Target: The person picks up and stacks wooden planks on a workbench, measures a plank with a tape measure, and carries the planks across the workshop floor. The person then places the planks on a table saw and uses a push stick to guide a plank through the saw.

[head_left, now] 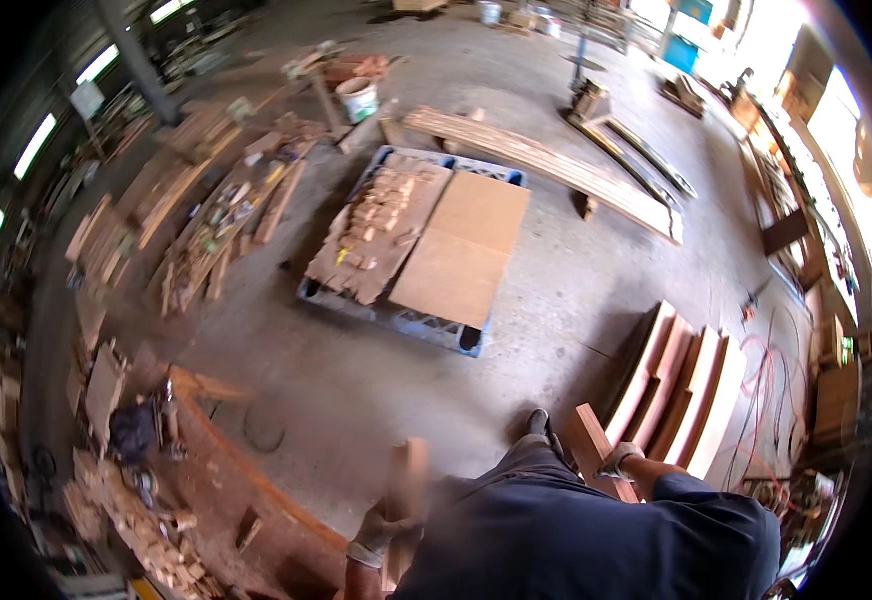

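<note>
1. Wooden piece in the left hand (384, 522): a short, light timber length (408, 480), blurred, stands roughly upright at the person's left side; the gloved fingers are closed around its lower part.
2. Wooden piece in the right hand (620, 460): a reddish board (596, 450) slants up and away from the person's right side; the gloved hand is wrapped around it near its lower end.
3. Step in hand, as judged: both pieces are being carried across the workshop floor; one shoe (538, 422) shows ahead of the body.
4. Just beyond the right hand, a row of reddish planks (681, 390) leans on edge.
5. Further ahead, a blue pallet (396, 320) carries flat sheets and small offcuts (381, 205).
6. Long boards (546, 165) lie beyond the pallet; a cluttered workbench (206, 470) stands at the left.
7. Next move, as judged: it calls for a firm two-handed hold and a clear path between pallet and planks.
</note>
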The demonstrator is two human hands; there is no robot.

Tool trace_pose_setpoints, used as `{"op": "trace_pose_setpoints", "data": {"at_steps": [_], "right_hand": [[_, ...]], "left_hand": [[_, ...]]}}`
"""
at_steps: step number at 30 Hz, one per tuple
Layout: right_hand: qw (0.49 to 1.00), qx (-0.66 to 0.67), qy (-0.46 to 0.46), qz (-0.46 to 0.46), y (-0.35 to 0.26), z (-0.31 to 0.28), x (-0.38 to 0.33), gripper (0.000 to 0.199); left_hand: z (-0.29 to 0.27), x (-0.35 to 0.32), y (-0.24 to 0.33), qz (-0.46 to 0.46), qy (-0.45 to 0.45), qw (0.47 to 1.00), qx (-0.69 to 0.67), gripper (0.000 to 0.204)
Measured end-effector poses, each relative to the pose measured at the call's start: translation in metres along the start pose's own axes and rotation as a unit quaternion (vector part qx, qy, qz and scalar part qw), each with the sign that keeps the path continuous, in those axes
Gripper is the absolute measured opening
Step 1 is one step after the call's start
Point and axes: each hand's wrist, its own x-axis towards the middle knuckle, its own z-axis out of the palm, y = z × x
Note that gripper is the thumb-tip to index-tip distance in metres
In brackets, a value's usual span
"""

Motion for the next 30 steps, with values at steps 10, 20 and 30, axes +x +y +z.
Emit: {"op": "trace_pose_setpoints", "data": {"at_steps": [10, 20, 30], "right_hand": [[0.962, 0.253, 0.008, 0.099, 0.127, 0.027, 0.057, 0.076], [0.902, 0.411, 0.037, 0.13, 0.187, -0.104, 0.105, 0.057], [0.933, 0.342, -0.015, 0.114, 0.236, -0.173, 0.202, 0.064]], "left_hand": [[0.176, 0.198, 0.046, -0.139, -0.154, 0.945, 0.254, 0.087], [0.311, 0.347, 0.18, -0.216, -0.217, 0.904, 0.299, 0.084], [0.417, 0.544, 0.288, -0.202, -0.234, 0.826, 0.471, 0.094]]}}
